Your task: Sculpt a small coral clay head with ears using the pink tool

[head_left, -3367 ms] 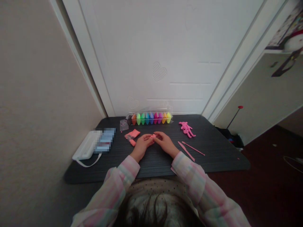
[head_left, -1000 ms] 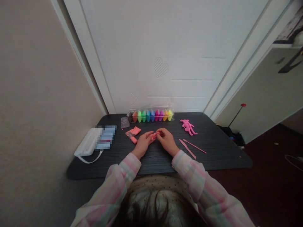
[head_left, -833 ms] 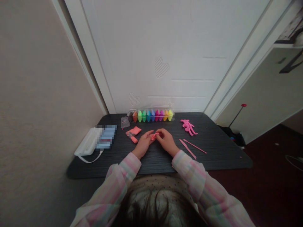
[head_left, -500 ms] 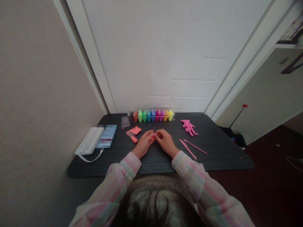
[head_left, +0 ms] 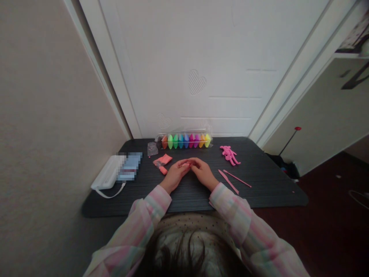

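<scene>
Between my fingers is a small lump of coral-pink modelling clay [head_left: 186,164], mostly hidden. My left hand [head_left: 175,175] is closed around it from the left, and my right hand [head_left: 203,174] presses on it from the right, with the fingertips of both hands meeting. To the left of my hands lies an opened packet of coral clay [head_left: 163,160] with a loose piece of the same clay [head_left: 163,170] beside it. On the right are a pink modelling knife [head_left: 228,181] and a thin pink stick tool [head_left: 237,178]. Farther back rests a pink figure [head_left: 230,155].
At the back of the dark table [head_left: 190,200] stands a clear tray of several coloured clay packets [head_left: 186,141]. A clear plastic cup [head_left: 152,148] is left of it. A white power bank [head_left: 108,173] with a cable [head_left: 111,195] and a blurred blue object [head_left: 129,166] occupy the left side.
My fingertips have drawn together over the clay, covering more of it. My right fingers now reach farther left across the lump. The other things on the table have stayed put.
</scene>
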